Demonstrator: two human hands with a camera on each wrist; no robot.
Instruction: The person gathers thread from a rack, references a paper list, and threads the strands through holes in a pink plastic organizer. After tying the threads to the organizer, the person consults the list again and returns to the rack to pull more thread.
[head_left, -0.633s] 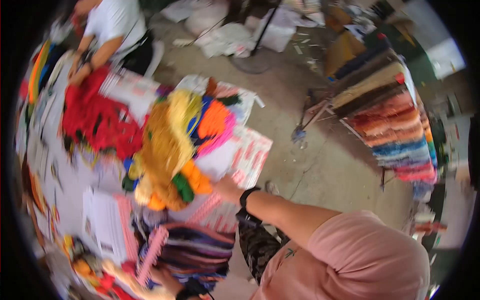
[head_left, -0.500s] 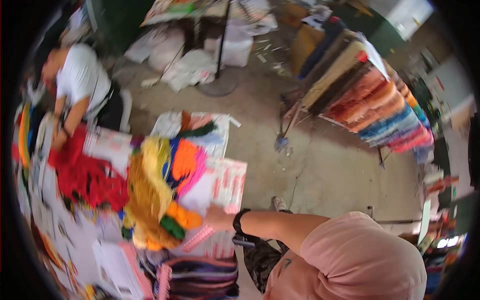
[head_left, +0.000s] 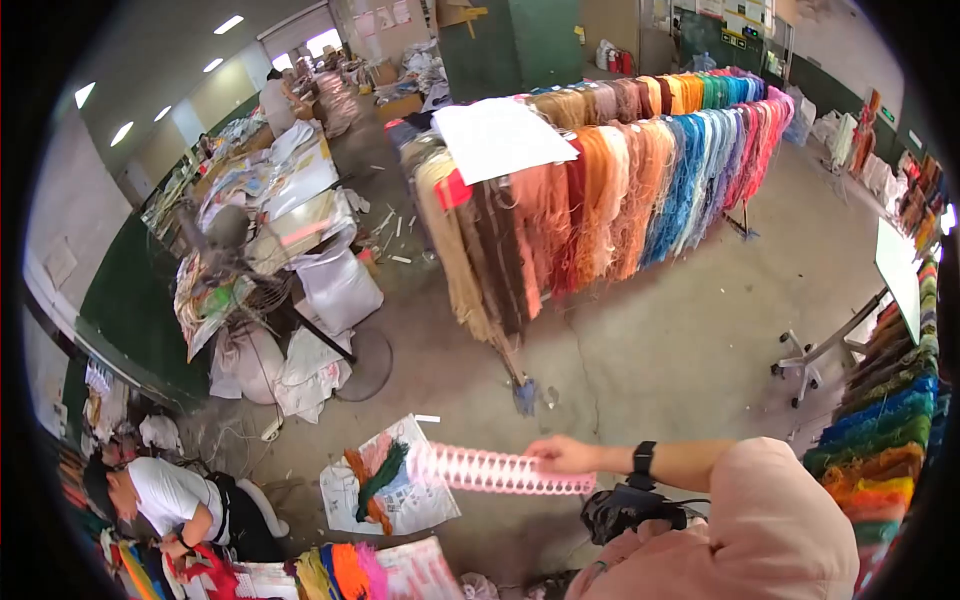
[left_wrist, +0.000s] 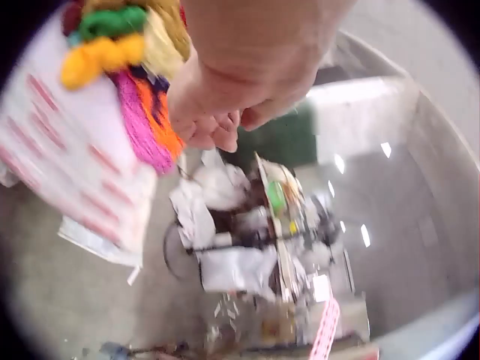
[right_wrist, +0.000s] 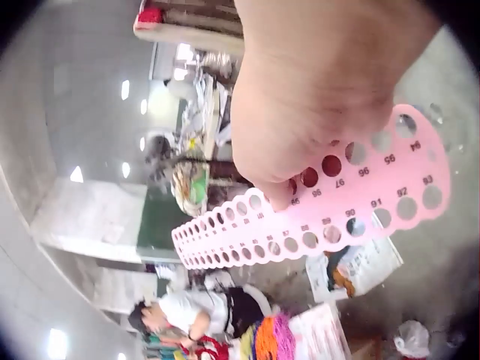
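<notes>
My right hand [head_left: 562, 456] grips a long pink strip with rows of round holes [head_left: 480, 470], held out over the floor. In the right wrist view, thumb and fingers pinch it along one edge, and printed numbers run beside the holes of the strip [right_wrist: 375, 180]. The left hand [left_wrist: 251, 82] shows only in the left wrist view, its fingers loosely curled and holding nothing. Near it lie bundles of yarn: magenta [left_wrist: 139, 124], yellow-orange [left_wrist: 101, 61] and green [left_wrist: 112, 24].
A rack of coloured yarn hanks [head_left: 600, 190] stands ahead, with more hanks [head_left: 880, 440] hanging at right. A person in a white shirt [head_left: 175, 495] works at lower left. A standing fan [head_left: 240, 260] and white sacks [head_left: 335, 285] stand on the floor.
The head view has swung up and away from the table toward the room. My right hand has lifted the pink strip off the table. The left hand has left the head view.
</notes>
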